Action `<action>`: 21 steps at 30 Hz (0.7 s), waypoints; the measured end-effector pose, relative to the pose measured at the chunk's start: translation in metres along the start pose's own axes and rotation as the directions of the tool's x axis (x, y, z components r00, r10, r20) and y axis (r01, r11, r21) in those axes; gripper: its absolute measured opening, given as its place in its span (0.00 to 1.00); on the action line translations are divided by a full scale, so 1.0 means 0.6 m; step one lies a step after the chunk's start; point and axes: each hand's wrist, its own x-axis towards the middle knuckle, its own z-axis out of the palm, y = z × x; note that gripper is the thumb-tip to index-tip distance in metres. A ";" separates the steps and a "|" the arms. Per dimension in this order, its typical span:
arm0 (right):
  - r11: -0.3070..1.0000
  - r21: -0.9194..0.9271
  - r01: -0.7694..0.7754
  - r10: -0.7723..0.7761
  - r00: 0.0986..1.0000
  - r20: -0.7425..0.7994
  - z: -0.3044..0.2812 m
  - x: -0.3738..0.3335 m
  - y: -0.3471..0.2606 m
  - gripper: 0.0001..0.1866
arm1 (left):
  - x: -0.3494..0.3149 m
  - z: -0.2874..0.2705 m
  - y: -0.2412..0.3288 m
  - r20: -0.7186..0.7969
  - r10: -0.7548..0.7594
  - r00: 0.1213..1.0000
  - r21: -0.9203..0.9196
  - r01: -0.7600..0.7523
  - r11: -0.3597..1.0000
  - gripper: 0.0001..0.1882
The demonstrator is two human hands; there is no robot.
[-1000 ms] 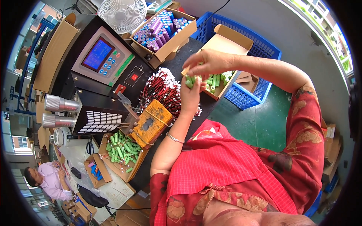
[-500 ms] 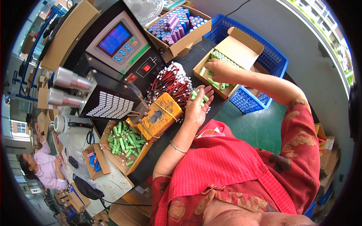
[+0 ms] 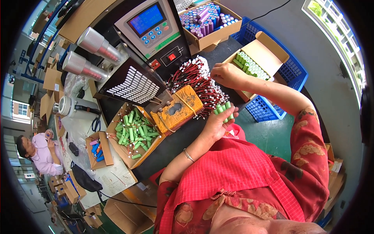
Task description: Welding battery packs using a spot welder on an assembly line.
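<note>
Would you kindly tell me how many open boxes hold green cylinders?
2: a lidded box beside the right hand, and another box left of the orange block; more may be hidden.

1. The scene is brightly and evenly lit, with daylight admitted by the window at two o'clock.
2. Paler glare is given by the far window at nine.
3. Glints are thrown by metal knobs at ten.
4. Edges are bowed rimward — corners blackened, distant detail softened.
</note>
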 end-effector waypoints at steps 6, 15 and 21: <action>0.925 -0.316 0.210 -0.175 0.975 0.135 0.041 0.053 0.009 0.04 | -0.046 -0.012 -0.004 0.096 0.022 0.995 0.096 -0.031 0.995 0.15; 0.988 -0.154 -0.024 0.055 0.979 0.196 0.010 0.078 0.003 0.06 | -0.095 -0.026 0.041 0.092 0.084 0.992 0.210 -0.102 0.972 0.16; 0.862 0.393 -0.322 0.322 0.944 0.067 -0.015 0.034 -0.017 0.09 | -0.145 -0.027 0.079 -0.038 0.283 0.958 0.330 -0.255 0.909 0.12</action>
